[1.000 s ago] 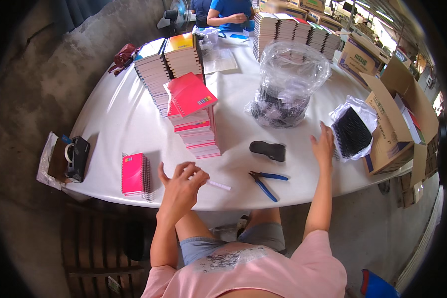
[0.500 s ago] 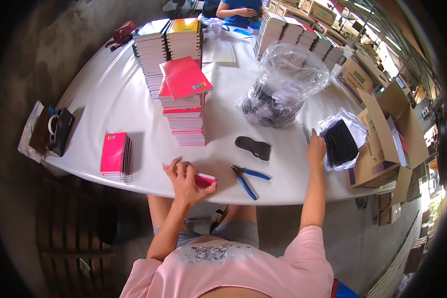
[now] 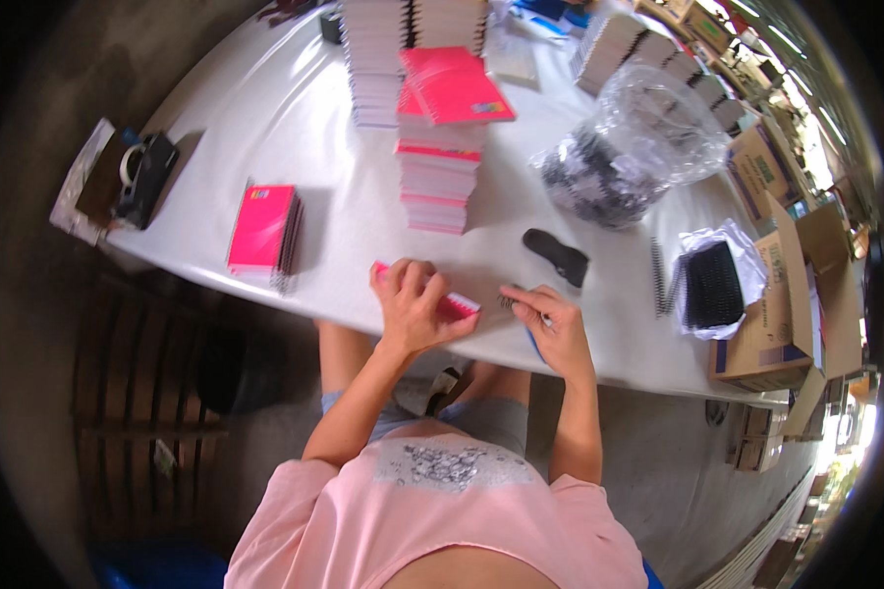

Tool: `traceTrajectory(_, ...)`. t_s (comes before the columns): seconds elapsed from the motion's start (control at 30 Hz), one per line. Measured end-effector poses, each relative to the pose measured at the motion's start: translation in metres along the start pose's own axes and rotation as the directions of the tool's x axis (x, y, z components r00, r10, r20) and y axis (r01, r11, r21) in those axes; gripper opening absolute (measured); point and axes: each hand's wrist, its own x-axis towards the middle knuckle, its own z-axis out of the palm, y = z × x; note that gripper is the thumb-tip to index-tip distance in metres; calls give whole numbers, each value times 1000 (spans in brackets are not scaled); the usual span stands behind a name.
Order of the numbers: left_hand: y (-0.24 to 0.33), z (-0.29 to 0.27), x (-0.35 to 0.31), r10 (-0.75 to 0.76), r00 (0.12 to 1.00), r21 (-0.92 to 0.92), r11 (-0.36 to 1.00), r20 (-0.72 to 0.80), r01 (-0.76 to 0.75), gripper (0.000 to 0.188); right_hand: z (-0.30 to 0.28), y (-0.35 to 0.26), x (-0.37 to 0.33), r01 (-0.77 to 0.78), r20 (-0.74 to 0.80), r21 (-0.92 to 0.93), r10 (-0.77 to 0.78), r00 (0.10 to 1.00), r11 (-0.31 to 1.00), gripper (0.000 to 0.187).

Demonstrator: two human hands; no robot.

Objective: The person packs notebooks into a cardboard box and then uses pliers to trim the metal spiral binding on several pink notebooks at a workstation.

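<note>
Near the table's front edge, my left hand point(image 3: 413, 304) is closed over a pink-red notebook point(image 3: 458, 306), pressing it against the tabletop. To its right my right hand point(image 3: 557, 329) pinches a short dark spiral binding coil point(image 3: 507, 298), most of it hidden by the fingers. The coil's end points toward the notebook's near edge, a small gap between them. Partly covered by that hand are blue-handled cutters point(image 3: 535, 346). A finished-looking stack of pink-red spiral notebooks point(image 3: 263, 231) lies to the left. Beyond my hands rises a tall pile of pink-covered notebooks point(image 3: 440, 187).
A black sole-shaped object point(image 3: 557, 257) lies beyond my right hand. Farther right are a loose coil point(image 3: 660, 280), a bundle of black coils point(image 3: 712, 285) on white paper, and an open carton point(image 3: 761, 344). A clear plastic bag point(image 3: 619, 167) stands behind; a tape dispenser point(image 3: 147, 177) is far left.
My right hand has come from the coils at the right to beside the notebook, now with a coil in its fingers. My left hand keeps its hold. The whole view has shifted.
</note>
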Motion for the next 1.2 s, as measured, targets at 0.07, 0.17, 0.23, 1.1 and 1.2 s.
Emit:
traceTrajectory(0.07,3,4,2,-5,999,20,1000,33,4,42,13,-1,3,11,-62,38,-9,998,999,21)
traceTrajectory(0.17,3,1,0,8,999,33,999,35,-9,40,23,1,8,85,-142,17,-82,987,996,18)
traceTrajectory(0.23,4,1,0,16,1000,31,999,10,-16,39,25,4,10,138,-145,-37,-142,979,990,17)
traceTrajectory(1.1,-4,-20,9,-16,997,-64,998,75,20,57,-20,47,44,120,-116,-586,-230,966,802,39)
traceTrajectory(1.2,-5,-18,11,-11,992,-64,998,127,20,58,-29,76,51,-240,-209,-787,122,970,568,43)
